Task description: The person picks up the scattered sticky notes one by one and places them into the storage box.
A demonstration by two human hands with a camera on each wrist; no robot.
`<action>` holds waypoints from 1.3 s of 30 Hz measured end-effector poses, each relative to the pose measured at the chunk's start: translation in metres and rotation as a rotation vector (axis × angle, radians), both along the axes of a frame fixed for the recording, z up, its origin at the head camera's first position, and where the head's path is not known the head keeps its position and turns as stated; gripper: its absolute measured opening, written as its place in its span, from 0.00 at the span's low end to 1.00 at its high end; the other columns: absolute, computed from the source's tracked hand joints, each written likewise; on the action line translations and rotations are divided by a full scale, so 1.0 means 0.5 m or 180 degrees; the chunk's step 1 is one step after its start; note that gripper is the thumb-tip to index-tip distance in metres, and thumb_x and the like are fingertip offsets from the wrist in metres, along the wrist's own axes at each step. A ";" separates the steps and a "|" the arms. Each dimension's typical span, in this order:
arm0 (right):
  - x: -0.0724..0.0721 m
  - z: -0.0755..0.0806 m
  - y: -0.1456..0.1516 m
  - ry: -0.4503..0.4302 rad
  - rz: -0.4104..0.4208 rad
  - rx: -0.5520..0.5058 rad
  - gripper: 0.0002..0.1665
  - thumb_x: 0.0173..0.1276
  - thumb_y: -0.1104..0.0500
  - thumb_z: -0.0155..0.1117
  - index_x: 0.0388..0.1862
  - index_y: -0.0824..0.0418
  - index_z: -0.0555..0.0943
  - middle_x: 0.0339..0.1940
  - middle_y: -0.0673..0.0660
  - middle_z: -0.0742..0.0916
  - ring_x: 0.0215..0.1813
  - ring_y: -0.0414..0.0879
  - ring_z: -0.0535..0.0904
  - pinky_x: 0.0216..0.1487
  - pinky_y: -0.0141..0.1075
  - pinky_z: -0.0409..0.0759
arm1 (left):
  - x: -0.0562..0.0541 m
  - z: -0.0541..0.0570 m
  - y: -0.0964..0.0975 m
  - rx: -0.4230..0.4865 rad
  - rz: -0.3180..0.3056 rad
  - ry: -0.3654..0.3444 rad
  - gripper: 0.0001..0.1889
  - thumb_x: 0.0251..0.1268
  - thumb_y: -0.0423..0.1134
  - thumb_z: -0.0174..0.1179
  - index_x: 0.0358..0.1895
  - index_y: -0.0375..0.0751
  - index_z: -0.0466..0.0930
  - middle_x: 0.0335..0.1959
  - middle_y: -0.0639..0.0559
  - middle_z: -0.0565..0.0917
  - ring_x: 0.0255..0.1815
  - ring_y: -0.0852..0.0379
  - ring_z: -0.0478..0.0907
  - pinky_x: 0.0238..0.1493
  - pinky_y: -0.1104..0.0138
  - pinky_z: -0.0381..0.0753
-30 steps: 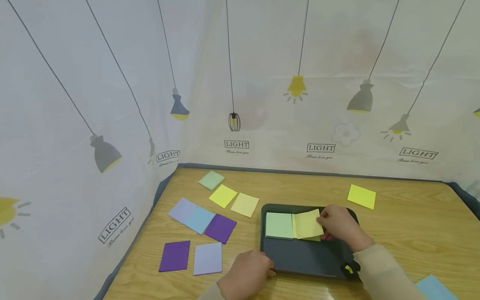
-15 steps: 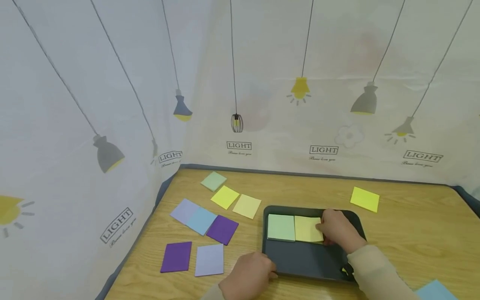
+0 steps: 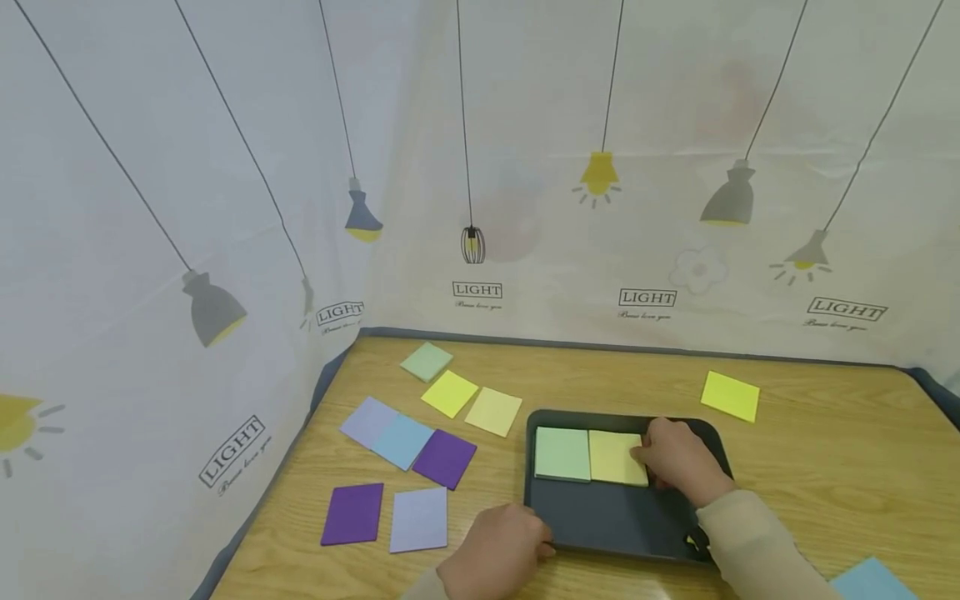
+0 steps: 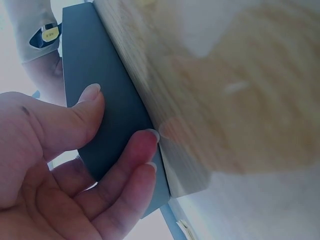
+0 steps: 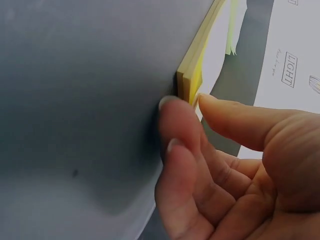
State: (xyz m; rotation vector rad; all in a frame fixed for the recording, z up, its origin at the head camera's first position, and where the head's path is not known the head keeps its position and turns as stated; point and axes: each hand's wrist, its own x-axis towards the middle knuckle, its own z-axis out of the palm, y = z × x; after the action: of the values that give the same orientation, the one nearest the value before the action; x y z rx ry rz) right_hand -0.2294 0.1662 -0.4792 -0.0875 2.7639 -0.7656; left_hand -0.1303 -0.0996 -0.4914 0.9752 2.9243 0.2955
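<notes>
My left hand (image 3: 498, 546) holds the front left corner of a dark grey tray (image 3: 592, 521). In the left wrist view its thumb (image 4: 90, 112) presses on the tray's outer wall while the fingertips curl at the bottom edge. Inside the tray, along the back, a light green sticky note pad (image 3: 561, 454) lies beside a pale yellow sticky note pad (image 3: 617, 457). My right hand (image 3: 678, 458) pinches the right edge of the pale yellow pad. From the right wrist, the yellow stack (image 5: 197, 55) shows two layers, with thumb and fingertips at its corner.
Left of the tray lie several loose pads, among them a purple pad (image 3: 350, 514), a lilac pad (image 3: 418, 520) and a blue pad (image 3: 402, 440). A bright yellow pad (image 3: 731, 396) lies at the back right, another blue pad (image 3: 873, 581) at the front right. A printed curtain (image 3: 555, 250) borders the table.
The pale yellow pad was skewed and lifted at its right side; my right hand has lowered and squared it beside the green pad. The left hand has kept its hold on the tray.
</notes>
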 end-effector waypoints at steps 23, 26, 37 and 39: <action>0.011 0.047 0.075 0.0415 -0.0036 -0.0252 0.18 0.76 0.51 0.59 0.36 0.67 0.80 0.27 0.56 0.84 0.23 0.45 0.81 0.27 0.39 0.76 | 0.004 0.009 0.000 -0.0004 0.0010 0.0009 0.06 0.64 0.44 0.69 0.28 0.55 0.90 0.21 0.66 0.83 0.26 0.72 0.76 0.24 0.77 0.73; 0.012 0.057 0.087 0.0502 -0.0051 -0.0265 0.19 0.76 0.50 0.58 0.38 0.67 0.81 0.27 0.57 0.85 0.24 0.45 0.80 0.27 0.39 0.75 | 0.005 0.011 0.000 -0.0017 0.0009 0.0020 0.06 0.65 0.45 0.69 0.28 0.56 0.90 0.21 0.67 0.83 0.26 0.72 0.76 0.24 0.77 0.73; -0.001 0.065 0.147 0.0735 -0.0142 -0.0145 0.23 0.77 0.49 0.58 0.46 0.70 0.83 0.37 0.62 0.87 0.34 0.49 0.78 0.32 0.39 0.74 | 0.003 0.009 0.001 -0.0008 -0.0010 -0.0006 0.06 0.65 0.44 0.69 0.28 0.55 0.90 0.21 0.66 0.83 0.26 0.72 0.76 0.24 0.77 0.72; -0.002 0.064 0.158 0.0749 -0.0169 -0.0129 0.25 0.77 0.48 0.57 0.47 0.71 0.82 0.38 0.63 0.87 0.35 0.49 0.79 0.32 0.39 0.75 | 0.004 0.008 0.001 0.0015 -0.0010 -0.0014 0.06 0.64 0.44 0.69 0.28 0.54 0.90 0.21 0.66 0.83 0.26 0.71 0.76 0.24 0.77 0.72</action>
State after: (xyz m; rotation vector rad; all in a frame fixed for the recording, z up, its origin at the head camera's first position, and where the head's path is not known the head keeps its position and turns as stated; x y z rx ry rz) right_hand -0.2305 0.2450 -0.4472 -0.1198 2.9829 -0.8766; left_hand -0.1285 -0.0991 -0.4875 0.9784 2.9192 0.3041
